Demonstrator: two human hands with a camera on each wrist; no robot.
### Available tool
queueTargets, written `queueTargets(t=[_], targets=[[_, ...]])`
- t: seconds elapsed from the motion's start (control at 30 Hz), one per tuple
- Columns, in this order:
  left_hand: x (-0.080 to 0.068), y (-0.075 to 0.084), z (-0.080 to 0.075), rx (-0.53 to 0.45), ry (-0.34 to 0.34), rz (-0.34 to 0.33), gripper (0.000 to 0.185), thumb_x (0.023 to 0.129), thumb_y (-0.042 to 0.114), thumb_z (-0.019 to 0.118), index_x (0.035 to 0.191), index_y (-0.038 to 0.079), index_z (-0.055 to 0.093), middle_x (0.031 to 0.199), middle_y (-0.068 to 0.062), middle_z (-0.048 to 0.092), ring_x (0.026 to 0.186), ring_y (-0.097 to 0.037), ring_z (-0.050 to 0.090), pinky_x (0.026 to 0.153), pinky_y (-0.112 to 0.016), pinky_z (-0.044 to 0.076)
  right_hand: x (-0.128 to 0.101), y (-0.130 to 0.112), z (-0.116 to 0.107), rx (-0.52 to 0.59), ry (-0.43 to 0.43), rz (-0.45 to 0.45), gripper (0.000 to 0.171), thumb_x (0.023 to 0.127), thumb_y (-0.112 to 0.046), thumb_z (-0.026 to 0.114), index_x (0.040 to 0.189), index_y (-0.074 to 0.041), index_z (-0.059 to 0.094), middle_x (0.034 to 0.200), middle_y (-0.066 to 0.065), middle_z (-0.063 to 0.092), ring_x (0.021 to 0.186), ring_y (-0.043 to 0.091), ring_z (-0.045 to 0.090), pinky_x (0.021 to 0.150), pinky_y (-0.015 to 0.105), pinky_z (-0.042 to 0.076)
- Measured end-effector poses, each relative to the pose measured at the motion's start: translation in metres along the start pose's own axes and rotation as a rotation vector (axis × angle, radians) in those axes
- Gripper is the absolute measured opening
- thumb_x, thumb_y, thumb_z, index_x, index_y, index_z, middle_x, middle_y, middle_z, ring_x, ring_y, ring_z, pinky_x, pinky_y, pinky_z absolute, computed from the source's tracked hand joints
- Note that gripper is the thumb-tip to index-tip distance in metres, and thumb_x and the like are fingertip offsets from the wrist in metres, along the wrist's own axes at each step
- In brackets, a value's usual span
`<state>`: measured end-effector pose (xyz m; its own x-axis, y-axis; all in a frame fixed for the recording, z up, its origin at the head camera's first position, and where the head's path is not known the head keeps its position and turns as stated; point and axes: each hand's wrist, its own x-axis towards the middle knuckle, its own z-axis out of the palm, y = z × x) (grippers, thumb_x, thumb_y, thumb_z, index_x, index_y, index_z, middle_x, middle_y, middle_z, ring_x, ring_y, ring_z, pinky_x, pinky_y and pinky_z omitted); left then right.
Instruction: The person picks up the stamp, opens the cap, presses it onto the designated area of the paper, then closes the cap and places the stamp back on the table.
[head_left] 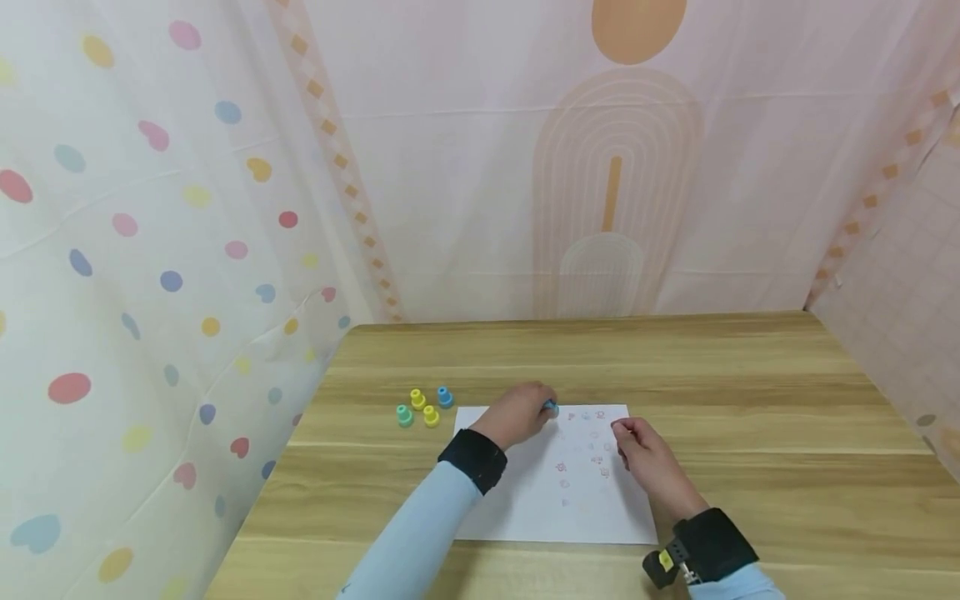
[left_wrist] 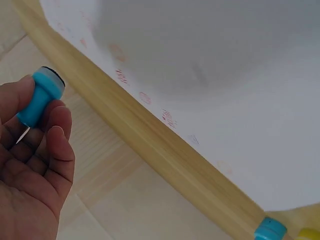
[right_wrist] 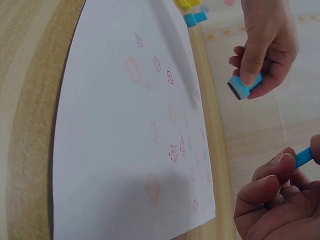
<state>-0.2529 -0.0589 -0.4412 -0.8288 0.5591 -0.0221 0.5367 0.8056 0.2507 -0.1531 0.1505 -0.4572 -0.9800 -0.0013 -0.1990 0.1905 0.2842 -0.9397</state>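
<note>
At the left, four stamps (head_left: 431,417) were seen on the desk (head_left: 352,492) beside the paper (head_left: 525,517). Next, over the paper's far edge, a blue stamp (left_wrist: 44,92) was pinched by the thumb and curled fingers of the left hand (head_left: 517,415), its long axis slanted, its dark face turned toward the paper's side. At the right, a small blue piece (right_wrist: 303,157) was pinched by the right hand (head_left: 651,465), apart from the stamp.

Smooth blue plastic stamp (left_wrist: 42,97) with matt dark stamping face (right_wrist: 234,91), smooth blue plastic cap (right_wrist: 303,157), matt white paper sheet (head_left: 517,517), smooth wood-grain bench (head_left: 360,500), creased cloth curtain (head_left: 450,183), matt black fabric wristband (head_left: 474,460), cloth sleeve (head_left: 420,525).
</note>
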Motion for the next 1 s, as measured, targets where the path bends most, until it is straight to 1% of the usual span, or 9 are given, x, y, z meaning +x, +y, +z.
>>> queueTargets(t=[0.13,0.27,0.43,0.6,0.73,0.83,1.0], targets=[[-0.004,0.002,-0.003,-0.127,0.059,-0.022,0.02,0.098,0.022,0.064,0.115,0.011,0.068,0.102,0.002,0.065,0.086,-0.011,0.057,0.084,-0.024,0.052,0.001,0.001,0.0,0.005,-0.002,0.004,0.036,0.109,-0.026,0.039,0.133,0.0,0.044,0.103,0.014,0.047,0.098,0.029,0.046,0.077,0.035,0.039],[-0.011,0.007,-0.004,-0.218,0.136,-0.031,0.022,0.099,0.023,0.063,0.117,0.01,0.068,0.107,0.0,0.066,0.09,-0.011,0.059,0.086,-0.025,0.052,0.003,0.002,0.0,0.013,-0.008,0.001,0.038,0.109,-0.027,0.038,0.136,0.0,0.042,0.107,0.015,0.048,0.1,0.03,0.046,0.078,0.035,0.04],[-0.019,0.015,-0.003,-0.331,0.203,-0.017,0.024,0.098,0.024,0.064,0.118,0.01,0.067,0.103,0.001,0.064,0.086,-0.012,0.056,0.078,-0.021,0.051,0.003,0.001,0.001,0.035,-0.011,0.003,0.038,0.109,-0.025,0.038,0.138,-0.001,0.041,0.109,0.017,0.049,0.099,0.03,0.047,0.079,0.034,0.041],[-0.022,0.023,0.0,-0.439,0.254,0.018,0.022,0.098,0.023,0.065,0.116,0.011,0.066,0.097,0.005,0.062,0.081,-0.01,0.053,0.07,-0.019,0.048,0.003,-0.002,0.001,0.057,-0.01,0.006,0.039,0.109,-0.024,0.039,0.139,0.0,0.04,0.109,0.018,0.05,0.097,0.03,0.047,0.077,0.033,0.041],[-0.025,0.028,0.003,-0.531,0.266,0.021,0.021,0.097,0.021,0.065,0.115,0.011,0.066,0.094,0.006,0.062,0.078,-0.009,0.053,0.066,-0.02,0.048,0.004,-0.004,0.001,0.067,-0.014,0.01,0.038,0.109,-0.024,0.039,0.137,0.001,0.042,0.111,0.017,0.052,0.097,0.03,0.047,0.078,0.034,0.041],[-0.026,0.033,0.006,-0.59,0.249,0.003,0.021,0.097,0.022,0.066,0.115,0.012,0.066,0.094,0.006,0.061,0.079,-0.01,0.053,0.065,-0.021,0.048,0.004,-0.004,0.002,0.08,-0.022,0.006,0.037,0.109,-0.024,0.039,0.136,0.001,0.043,0.11,0.015,0.054,0.094,0.029,0.048,0.077,0.034,0.041],[-0.029,0.041,0.011,-0.667,0.217,-0.018,0.02,0.096,0.02,0.068,0.115,0.014,0.066,0.094,0.007,0.062,0.081,-0.011,0.053,0.068,-0.021,0.048,0.005,-0.004,0.003,0.096,-0.032,-0.005,0.035,0.109,-0.023,0.039,0.135,0.0,0.043,0.107,0.012,0.055,0.088,0.024,0.047,0.071,0.03,0.039]])
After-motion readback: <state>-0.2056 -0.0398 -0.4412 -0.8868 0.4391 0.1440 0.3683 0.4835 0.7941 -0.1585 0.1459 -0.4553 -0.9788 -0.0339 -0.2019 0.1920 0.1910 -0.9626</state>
